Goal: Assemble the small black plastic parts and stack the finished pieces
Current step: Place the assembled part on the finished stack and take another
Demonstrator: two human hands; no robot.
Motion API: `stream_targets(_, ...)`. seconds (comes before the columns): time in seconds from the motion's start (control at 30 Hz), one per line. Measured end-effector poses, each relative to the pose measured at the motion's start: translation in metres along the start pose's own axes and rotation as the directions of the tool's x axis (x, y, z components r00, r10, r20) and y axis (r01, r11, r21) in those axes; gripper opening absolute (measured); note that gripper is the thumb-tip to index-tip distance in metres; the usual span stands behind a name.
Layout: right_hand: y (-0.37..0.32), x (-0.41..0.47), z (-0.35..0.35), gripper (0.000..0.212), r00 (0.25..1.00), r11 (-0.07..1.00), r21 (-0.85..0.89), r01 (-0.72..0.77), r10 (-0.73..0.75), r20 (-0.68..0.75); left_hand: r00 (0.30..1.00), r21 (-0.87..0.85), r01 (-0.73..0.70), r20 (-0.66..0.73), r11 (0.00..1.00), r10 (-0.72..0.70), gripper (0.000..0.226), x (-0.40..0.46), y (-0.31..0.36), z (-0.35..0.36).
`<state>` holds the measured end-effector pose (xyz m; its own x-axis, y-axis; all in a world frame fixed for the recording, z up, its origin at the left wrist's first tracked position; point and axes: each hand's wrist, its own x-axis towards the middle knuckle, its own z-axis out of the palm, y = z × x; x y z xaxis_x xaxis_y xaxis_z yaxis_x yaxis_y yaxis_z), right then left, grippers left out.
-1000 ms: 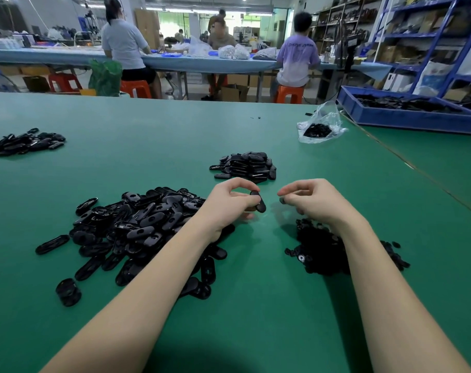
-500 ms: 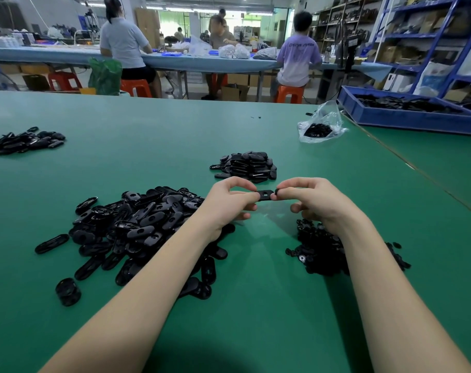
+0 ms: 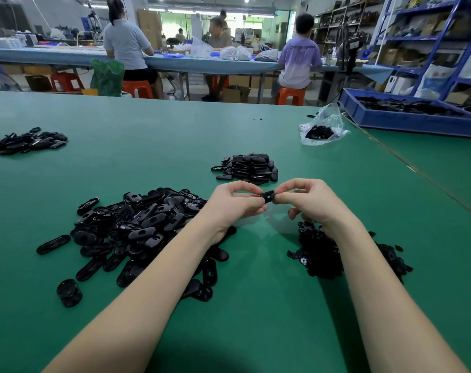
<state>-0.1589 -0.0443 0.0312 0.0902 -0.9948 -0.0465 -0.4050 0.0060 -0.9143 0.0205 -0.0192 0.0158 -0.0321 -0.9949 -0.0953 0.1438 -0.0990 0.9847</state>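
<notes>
Above the green table (image 3: 255, 305), my left hand (image 3: 235, 204) and my right hand (image 3: 307, 201) meet fingertip to fingertip, both pinching one small black oval part (image 3: 267, 196) between them. A big loose heap of black oval shells (image 3: 137, 227) lies to the left, under my left forearm. A pile of smaller black pieces (image 3: 320, 254) sits under my right wrist. Just beyond my hands stands a neat pile of finished pieces (image 3: 249, 168).
Another small heap of black parts (image 3: 27, 141) lies at the far left. A clear plastic bag with black parts (image 3: 320, 130) sits at the back right, next to a blue crate (image 3: 409, 119). People sit on orange stools at a long table behind.
My hands have come together: the oval part, held tilted in the left hand a second ago, now lies level and is pinched from both ends. Both hands have risen slightly.
</notes>
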Motion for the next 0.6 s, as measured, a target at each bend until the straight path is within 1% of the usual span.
stream_targets(0.3, -0.0001, 0.0009, 0.0003, 0.009, 1.0, 1.0, 0.024, -0.014, 0.014, 0.021, 0.999, 0.064, -0.041, 0.022, 0.997, 0.039, 0.018, -0.0004, -0.0005, 0.0)
stream_targets(0.4, -0.0007, 0.0009, 0.0004, 0.007, 0.999, 0.999, 0.015, -0.033, 0.033, 0.021, 0.999, 0.075, -0.049, 0.026, 0.996, 0.047, 0.016, -0.0015, 0.0005, 0.0004)
stream_targets(0.6, 0.0004, 0.003, 0.0034, 0.01, 0.999, 0.999, -0.014, -0.05, 0.05, 0.015, 0.998, 0.118, -0.061, 0.032, 0.991, 0.058, 0.017, -0.0025, 0.0001, -0.001)
